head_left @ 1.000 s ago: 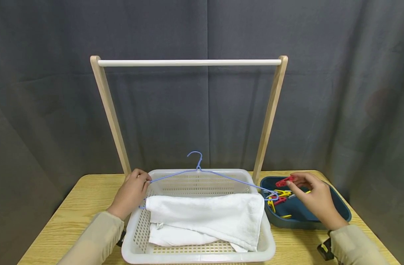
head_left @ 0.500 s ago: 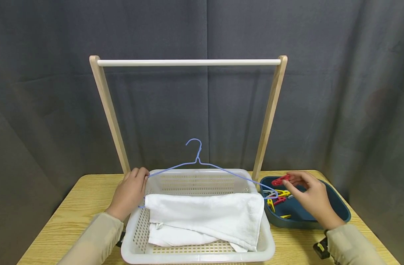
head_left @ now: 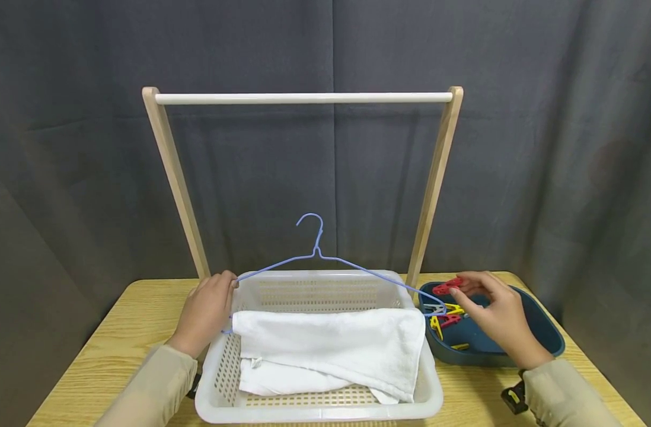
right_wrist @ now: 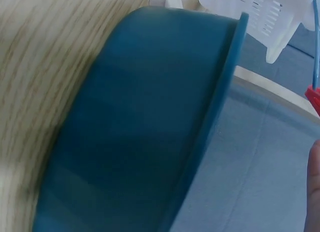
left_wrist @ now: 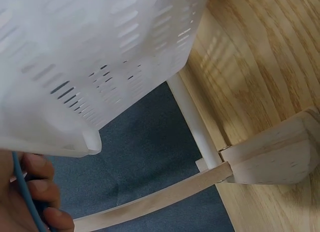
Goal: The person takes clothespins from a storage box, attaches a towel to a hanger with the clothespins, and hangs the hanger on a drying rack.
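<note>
A blue wire hanger (head_left: 317, 250) stands tilted up over a white plastic basket (head_left: 320, 414), hook at the top. A white towel (head_left: 331, 341) hangs folded at its lower bar, whose ends stick out on either side. My left hand (head_left: 205, 308) grips the hanger's left shoulder; in the left wrist view the curled fingers (left_wrist: 42, 192) are round the blue wire. My right hand (head_left: 496, 314) pinches a red clothespin (head_left: 447, 287) just above the hanger's right end. The right wrist view catches only a bit of that clothespin and a finger.
A dark teal tub (head_left: 475, 357) with several yellow, red and grey clothespins (head_left: 450, 320) stands right of the basket. Behind rises a wooden rack with a white rail (head_left: 304, 98). The rack's posts flank the basket on the wooden table (head_left: 117, 332), with grey curtain around.
The hanger's hook and shoulders have tilted upward. My left hand has shifted slightly left and up with it. My right hand has carried the red clothespin a little left, toward the hanger's right end.
</note>
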`<action>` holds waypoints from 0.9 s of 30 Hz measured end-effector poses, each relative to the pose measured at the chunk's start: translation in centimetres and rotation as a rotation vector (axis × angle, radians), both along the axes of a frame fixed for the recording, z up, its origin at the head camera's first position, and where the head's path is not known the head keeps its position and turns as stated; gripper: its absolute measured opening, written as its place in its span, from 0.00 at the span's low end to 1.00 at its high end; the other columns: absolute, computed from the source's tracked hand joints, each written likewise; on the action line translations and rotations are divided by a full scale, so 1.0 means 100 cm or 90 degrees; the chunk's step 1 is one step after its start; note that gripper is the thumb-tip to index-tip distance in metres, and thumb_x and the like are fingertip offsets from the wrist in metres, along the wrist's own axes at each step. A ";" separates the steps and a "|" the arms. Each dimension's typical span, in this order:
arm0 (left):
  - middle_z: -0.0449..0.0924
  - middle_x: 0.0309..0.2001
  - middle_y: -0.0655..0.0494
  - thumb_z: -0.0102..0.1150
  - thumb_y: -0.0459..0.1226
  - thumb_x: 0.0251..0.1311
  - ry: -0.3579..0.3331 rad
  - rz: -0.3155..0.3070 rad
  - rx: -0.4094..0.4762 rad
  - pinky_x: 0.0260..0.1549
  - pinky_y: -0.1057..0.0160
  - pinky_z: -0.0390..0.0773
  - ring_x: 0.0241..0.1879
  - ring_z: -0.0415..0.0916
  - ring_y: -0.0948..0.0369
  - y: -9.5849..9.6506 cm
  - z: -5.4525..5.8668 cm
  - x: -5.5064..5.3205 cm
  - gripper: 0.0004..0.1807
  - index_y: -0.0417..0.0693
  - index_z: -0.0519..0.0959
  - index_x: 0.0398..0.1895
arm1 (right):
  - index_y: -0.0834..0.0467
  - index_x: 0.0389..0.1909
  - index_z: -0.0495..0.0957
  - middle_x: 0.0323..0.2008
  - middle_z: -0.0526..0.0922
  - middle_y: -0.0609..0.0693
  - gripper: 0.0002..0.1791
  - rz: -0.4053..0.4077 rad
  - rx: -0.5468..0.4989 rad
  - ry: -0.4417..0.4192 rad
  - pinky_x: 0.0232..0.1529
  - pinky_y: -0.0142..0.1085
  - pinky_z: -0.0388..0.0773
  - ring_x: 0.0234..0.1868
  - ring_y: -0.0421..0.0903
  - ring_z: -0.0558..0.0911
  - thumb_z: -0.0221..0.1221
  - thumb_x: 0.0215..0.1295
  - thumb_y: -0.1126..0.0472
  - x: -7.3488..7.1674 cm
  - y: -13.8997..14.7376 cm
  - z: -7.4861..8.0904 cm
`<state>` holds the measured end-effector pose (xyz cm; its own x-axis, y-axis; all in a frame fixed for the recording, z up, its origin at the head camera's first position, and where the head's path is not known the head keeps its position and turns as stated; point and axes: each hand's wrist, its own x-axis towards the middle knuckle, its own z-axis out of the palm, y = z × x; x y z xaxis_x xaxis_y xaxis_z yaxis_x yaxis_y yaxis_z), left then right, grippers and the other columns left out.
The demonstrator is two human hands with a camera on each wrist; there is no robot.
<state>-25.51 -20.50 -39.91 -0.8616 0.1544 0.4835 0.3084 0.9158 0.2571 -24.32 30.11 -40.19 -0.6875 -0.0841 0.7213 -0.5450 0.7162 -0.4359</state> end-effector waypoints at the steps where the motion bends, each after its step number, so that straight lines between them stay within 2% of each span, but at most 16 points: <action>1: 0.81 0.39 0.44 0.48 0.36 0.78 0.001 0.001 -0.002 0.39 0.46 0.76 0.41 0.78 0.46 0.000 0.000 0.001 0.09 0.38 0.75 0.47 | 0.62 0.47 0.83 0.36 0.83 0.48 0.19 0.003 0.007 0.008 0.43 0.14 0.73 0.35 0.30 0.80 0.74 0.53 0.71 0.000 -0.001 0.001; 7: 0.79 0.34 0.46 0.49 0.36 0.77 0.022 -0.002 0.007 0.37 0.47 0.74 0.37 0.76 0.47 -0.001 0.004 0.004 0.08 0.40 0.75 0.43 | 0.63 0.48 0.83 0.35 0.83 0.49 0.21 0.016 0.015 0.045 0.44 0.14 0.72 0.35 0.36 0.81 0.74 0.51 0.73 0.000 -0.007 0.009; 13: 0.78 0.33 0.46 0.50 0.35 0.77 0.054 -0.012 0.023 0.36 0.47 0.74 0.36 0.75 0.47 -0.001 0.007 0.010 0.07 0.40 0.75 0.43 | 0.63 0.51 0.83 0.38 0.83 0.50 0.24 0.027 0.009 0.048 0.47 0.14 0.71 0.39 0.32 0.79 0.73 0.51 0.76 0.003 -0.010 0.015; 18: 0.79 0.34 0.45 0.53 0.33 0.75 0.089 -0.025 0.048 0.36 0.46 0.74 0.35 0.74 0.46 -0.001 0.011 0.014 0.04 0.40 0.75 0.43 | 0.65 0.53 0.82 0.39 0.82 0.52 0.25 0.039 0.010 0.041 0.50 0.14 0.70 0.40 0.32 0.79 0.72 0.53 0.77 0.007 -0.013 0.019; 23: 0.80 0.36 0.45 0.53 0.32 0.75 0.101 -0.038 0.065 0.37 0.45 0.74 0.36 0.74 0.46 -0.001 0.014 0.018 0.03 0.40 0.76 0.44 | 0.66 0.56 0.80 0.41 0.81 0.54 0.27 0.052 -0.010 0.047 0.52 0.15 0.70 0.42 0.29 0.79 0.70 0.53 0.79 0.010 -0.014 0.026; 27: 0.80 0.36 0.45 0.53 0.31 0.74 0.108 -0.045 0.072 0.37 0.46 0.74 0.35 0.74 0.47 -0.001 0.016 0.021 0.03 0.40 0.76 0.44 | 0.68 0.56 0.79 0.41 0.81 0.57 0.28 0.076 -0.030 0.067 0.51 0.17 0.73 0.43 0.30 0.80 0.69 0.52 0.83 0.011 -0.014 0.034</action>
<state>-23.45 -20.60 -38.26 -0.7549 0.1487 0.6388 0.4192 0.8584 0.2956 -23.26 28.74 -36.78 -0.5947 -0.1250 0.7942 -0.6699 0.6233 -0.4035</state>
